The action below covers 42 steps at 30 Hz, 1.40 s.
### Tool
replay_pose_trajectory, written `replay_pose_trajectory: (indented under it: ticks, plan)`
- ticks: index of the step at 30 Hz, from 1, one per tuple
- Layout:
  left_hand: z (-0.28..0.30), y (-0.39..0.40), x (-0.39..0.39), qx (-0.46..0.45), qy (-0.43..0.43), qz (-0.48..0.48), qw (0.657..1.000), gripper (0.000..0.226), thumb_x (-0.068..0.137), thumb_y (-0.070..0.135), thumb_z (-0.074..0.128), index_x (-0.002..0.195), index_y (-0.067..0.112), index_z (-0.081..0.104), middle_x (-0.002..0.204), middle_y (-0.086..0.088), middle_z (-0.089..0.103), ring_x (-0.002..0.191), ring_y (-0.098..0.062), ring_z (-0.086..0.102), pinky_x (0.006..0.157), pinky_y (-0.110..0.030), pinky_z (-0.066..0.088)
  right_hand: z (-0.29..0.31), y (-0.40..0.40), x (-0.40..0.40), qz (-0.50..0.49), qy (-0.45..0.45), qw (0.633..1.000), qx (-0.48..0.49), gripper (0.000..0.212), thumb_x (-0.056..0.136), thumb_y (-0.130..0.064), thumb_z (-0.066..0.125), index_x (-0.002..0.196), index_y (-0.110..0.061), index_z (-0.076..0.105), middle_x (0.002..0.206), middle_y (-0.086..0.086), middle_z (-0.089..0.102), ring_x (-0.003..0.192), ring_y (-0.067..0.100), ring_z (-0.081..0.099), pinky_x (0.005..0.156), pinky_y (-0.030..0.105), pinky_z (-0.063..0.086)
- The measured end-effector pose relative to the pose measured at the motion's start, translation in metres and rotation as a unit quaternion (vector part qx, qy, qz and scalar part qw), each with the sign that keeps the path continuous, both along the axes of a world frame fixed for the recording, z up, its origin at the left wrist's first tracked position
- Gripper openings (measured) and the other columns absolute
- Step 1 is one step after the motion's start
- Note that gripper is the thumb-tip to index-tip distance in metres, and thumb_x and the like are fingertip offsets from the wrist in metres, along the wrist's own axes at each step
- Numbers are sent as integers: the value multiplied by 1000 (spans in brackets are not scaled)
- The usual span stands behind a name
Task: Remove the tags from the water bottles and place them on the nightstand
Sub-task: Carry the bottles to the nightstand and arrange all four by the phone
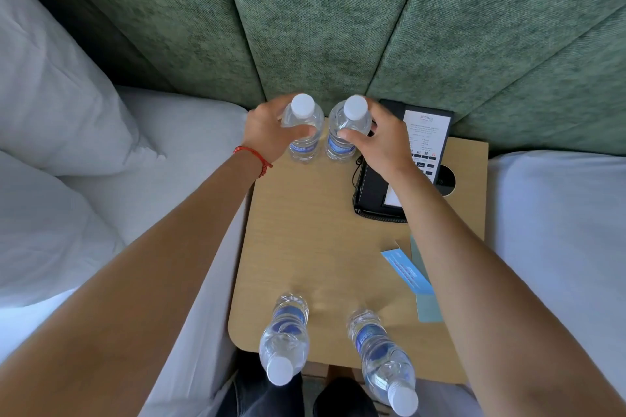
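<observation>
Two clear water bottles with white caps stand upright side by side at the far edge of the wooden nightstand (305, 230). My left hand (267, 132) grips the left bottle (303, 129). My right hand (382, 142) grips the right bottle (349, 129). Two more bottles stand at the near edge, one on the left (284, 338) and one on the right (382, 355), both untouched. Light blue paper tags (406, 269) lie flat on the nightstand's right side, partly hidden under my right forearm. No tag shows on any bottle neck.
A black desk phone (376, 189) with a white card sits at the back right of the nightstand. Green padded wall panels (321, 27) rise behind. White beds flank both sides, with pillows (50, 95) on the left. My dark trouser legs show below.
</observation>
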<state>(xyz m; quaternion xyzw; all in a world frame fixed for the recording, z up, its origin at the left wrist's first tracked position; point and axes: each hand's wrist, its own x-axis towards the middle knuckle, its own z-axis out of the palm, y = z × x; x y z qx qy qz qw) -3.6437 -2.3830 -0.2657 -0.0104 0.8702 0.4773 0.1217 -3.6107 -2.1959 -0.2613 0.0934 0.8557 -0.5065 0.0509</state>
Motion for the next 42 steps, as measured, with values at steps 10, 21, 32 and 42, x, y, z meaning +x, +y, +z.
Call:
replay_pose_trajectory:
  ticks: [10, 21, 32, 42]
  plan:
    - [-4, 12, 4, 62, -25, 38, 997, 54, 73, 16, 74, 124, 16, 55, 118, -4, 63, 111, -20, 55, 98, -38, 45, -3, 1, -2, 3, 24, 999, 23, 52, 74, -16, 74, 123, -11, 55, 120, 5, 62, 110, 17, 56, 99, 37, 44]
    - [-4, 15, -17, 26, -4, 11, 1000, 54, 75, 18, 73, 125, 15, 54, 119, -8, 62, 112, -24, 55, 98, -39, 43, -4, 5, -19, 1, 32, 999, 36, 54, 75, -18, 73, 124, -12, 53, 121, 4, 62, 112, 18, 56, 98, 36, 44]
    - [-4, 13, -15, 3, -17, 3, 1000, 70, 77, 26, 72, 137, 17, 37, 131, -8, 54, 119, -25, 50, 103, -40, 40, -6, 4, -12, -7, 22, 999, 44, 64, 77, -24, 72, 132, -8, 44, 131, 8, 55, 120, 20, 49, 100, 31, 39]
    - [19, 0, 97, 78, -24, 110, 991, 31, 82, 16, 66, 113, 9, 62, 112, 1, 61, 106, -15, 56, 72, 1, 39, 18, -5, 95, -91, 26, 994, -48, 53, 80, -25, 70, 128, -10, 52, 131, -4, 51, 121, 5, 46, 106, 34, 39]
